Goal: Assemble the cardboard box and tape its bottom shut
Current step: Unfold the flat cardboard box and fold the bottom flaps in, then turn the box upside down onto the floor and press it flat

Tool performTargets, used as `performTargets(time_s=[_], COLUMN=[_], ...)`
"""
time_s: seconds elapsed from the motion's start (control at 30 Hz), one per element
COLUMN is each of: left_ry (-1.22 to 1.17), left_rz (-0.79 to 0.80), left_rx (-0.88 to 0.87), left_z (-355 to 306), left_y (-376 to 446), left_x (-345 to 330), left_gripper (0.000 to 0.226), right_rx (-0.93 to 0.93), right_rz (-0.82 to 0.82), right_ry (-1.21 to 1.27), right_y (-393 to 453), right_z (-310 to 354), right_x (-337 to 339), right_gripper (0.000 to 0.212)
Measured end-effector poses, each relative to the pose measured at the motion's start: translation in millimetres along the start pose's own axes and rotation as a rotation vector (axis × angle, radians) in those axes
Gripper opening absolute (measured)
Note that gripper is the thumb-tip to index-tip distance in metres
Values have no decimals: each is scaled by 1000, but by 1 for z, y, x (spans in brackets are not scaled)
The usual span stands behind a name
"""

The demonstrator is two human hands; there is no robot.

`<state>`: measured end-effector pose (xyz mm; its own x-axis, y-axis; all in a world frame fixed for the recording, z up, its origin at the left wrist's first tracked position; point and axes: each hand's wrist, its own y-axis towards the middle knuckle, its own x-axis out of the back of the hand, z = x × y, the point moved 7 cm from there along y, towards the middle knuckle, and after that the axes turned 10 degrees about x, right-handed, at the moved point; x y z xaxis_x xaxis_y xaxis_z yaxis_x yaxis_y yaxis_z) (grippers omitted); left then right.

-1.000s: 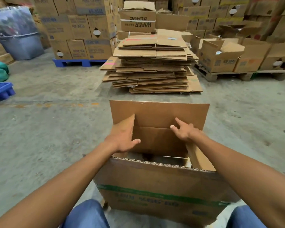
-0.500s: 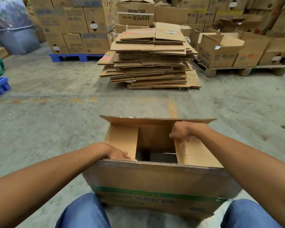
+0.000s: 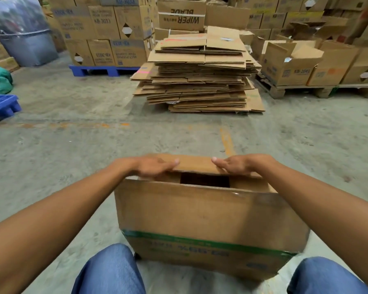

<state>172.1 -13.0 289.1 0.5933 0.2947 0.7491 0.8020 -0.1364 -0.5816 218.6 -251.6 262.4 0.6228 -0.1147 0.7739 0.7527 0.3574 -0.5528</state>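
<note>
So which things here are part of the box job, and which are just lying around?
In the job: box, far flap, left hand, right hand.

Lying about: flat cardboard stack, blue pallet, wooden pallet, stacked cartons.

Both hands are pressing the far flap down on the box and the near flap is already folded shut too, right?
Not quite. In the head view both hands, left hand and right hand, press the far flap down on the box, but the near flap stands upright, unfolded.

One box (image 3: 202, 215), two hands (image 3: 155, 166)
</note>
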Motion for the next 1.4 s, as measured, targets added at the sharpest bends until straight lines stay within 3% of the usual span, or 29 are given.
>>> performTargets(time_s=[0.1, 0.2, 0.27, 0.4, 0.5, 0.63, 0.8, 0.9, 1.0, 1.2, 1.4], left_ry=[-73, 257, 397, 328, 235, 115, 115, 94, 32, 21, 53], left_rz=[-157, -233, -241, -245, -347, -512, -583, -605, -591, -581, -636], left_rx=[-211, -282, -202, 31, 43, -5, 7, -7, 16, 46, 146], left_z=[-8, 1, 20, 59, 71, 77, 75, 81, 87, 80, 126], left_y=[-18, -20, -2, 42, 60, 76, 104, 110, 110, 102, 71], left_x=[17, -8, -28, -53, -74, -69, -55, -55, -56, -61, -52], left_gripper=[93, 95, 97, 110, 96, 71, 64, 75, 84, 68, 64], right_rx=[-47, -92, -82, 57, 53, -80, -85, -106, -203, -361, -227], right_rz=[115, 158, 160, 86, -84, -404, -604, -739, -733, -663, -675], right_ry=[85, 168, 157, 62, -142, -185, -166, -160, -100, 145, 155], right_y=[-4, -7, -4, 4, 9, 11, 33, 29, 15, -12, 11], right_z=[-9, -13, -11, -7, -37, -80, -90, -97, -114, -151, -100], right_x=[-15, -20, -17, -19, -48, -62, -46, -44, -47, -62, -77], right_gripper=[99, 92, 91, 80, 64, 70, 66, 58, 60, 70, 71])
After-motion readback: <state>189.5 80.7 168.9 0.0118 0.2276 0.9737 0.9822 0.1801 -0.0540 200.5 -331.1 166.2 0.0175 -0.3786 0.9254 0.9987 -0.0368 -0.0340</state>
